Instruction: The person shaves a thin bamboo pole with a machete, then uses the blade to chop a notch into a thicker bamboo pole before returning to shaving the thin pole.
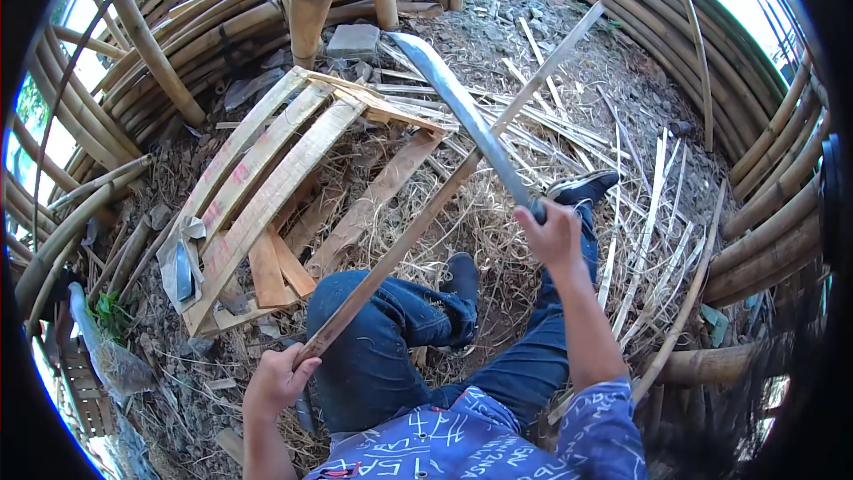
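Note:
My left hand is closed round the near end of a long, narrow bamboo strip. The strip slants up and away to the right, passing over my bent knee. In my right hand is the dark handle of a machete, its long curved blade pointing up and to the left. Blade and strip cross in this view, a little way above my right fist. Pale shavings lie on the ground between and around my legs.
A slatted wooden pallet stands on the left, with a phone-like object in a plastic bag on it. Split bamboo strips lie at right. Stacked bamboo poles curve around the site, and an upright pole rises ahead.

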{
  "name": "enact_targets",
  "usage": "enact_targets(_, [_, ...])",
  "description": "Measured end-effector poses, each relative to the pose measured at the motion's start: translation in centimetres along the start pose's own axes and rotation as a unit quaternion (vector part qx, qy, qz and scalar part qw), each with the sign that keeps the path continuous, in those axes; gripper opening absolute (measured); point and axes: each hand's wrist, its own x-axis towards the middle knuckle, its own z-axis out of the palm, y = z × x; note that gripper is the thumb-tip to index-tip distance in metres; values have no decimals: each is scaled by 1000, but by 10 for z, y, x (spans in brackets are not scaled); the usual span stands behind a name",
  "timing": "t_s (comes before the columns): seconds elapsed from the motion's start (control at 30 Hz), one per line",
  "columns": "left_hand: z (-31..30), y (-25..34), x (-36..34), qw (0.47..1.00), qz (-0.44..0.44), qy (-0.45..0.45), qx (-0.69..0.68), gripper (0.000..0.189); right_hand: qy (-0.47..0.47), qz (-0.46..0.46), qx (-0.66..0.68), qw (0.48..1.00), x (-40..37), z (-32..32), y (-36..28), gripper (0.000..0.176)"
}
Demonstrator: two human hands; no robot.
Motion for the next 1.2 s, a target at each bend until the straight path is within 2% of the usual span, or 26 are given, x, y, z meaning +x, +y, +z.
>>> enact_targets(0.07, [8,-1,2,1000,-1,0,-25,28,7,-22,33,999,-22,13,-16,52])
enact_targets(0.13, [15,-2,2,999,-6,-9,-49,27,17,-145,84,986,-42,17,-37,56])
enact_targets(0.17, [18,-2,1,998,-14,-7,-54,28,13,-138,86,987,-44,16,-43,56])
enact_targets(0.23, [19,2,0,998,-24,-8,-58,28,22,-162,-40,986,-34,11,-50,59])
enact_targets(0.27, [16,7,0,999,-23,-2,-48,28,2,-127,-57,990,-28,12,-48,62])
enact_targets(0.37, [9,12,1,1000,-6,24,-16,29,21,-158,-81,984,-17,25,-36,62])
enact_targets(0.43, [8,8,-2,999,6,35,11,29,71,-123,20,990,-14,28,-26,63])
enact_targets(0.47, [10,1,-1,1000,0,25,-18,29,41,-51,-19,998,-5,23,-13,64])
enact_targets(0.53, [8,-3,-1,999,-4,8,-47,29,67,-34,-81,994,8,8,4,64])
enact_targets(0.67, [4,4,5,997,-12,-13,-73,28,85,-49,-146,984,4,-6,-5,64])
enact_targets(0.77, [8,10,6,997,-28,-11,-70,28,3,-20,-24,1000,-12,-3,-24,62])
enact_targets(0.8, [9,11,5,997,-44,-16,-65,28,31,-57,25,998,-20,4,-34,63])
enact_targets(0.87, [15,3,3,997,-33,-9,-69,28,43,-163,30,985,-31,9,-50,63])
enact_targets(0.9, [16,1,3,997,-19,-6,-74,29,44,-160,32,986,-28,6,-52,63])
enact_targets(0.97, [11,7,3,998,-15,-2,-53,29,20,-189,-57,980,-14,-4,-50,64])
enact_targets(1.0, [8,10,2,999,-12,7,-34,30,19,-158,-94,983,-4,-6,-40,66])
enact_targets(1.07, [4,14,0,999,-10,12,-37,31,18,-20,-73,997,21,-12,-21,68])
enact_targets(1.13, [4,13,1,999,-11,25,-42,31,54,60,-90,993,41,-13,4,67])
enact_targets(1.2, [-2,8,6,997,-43,-17,-61,30,68,71,-104,990,43,-14,9,65])
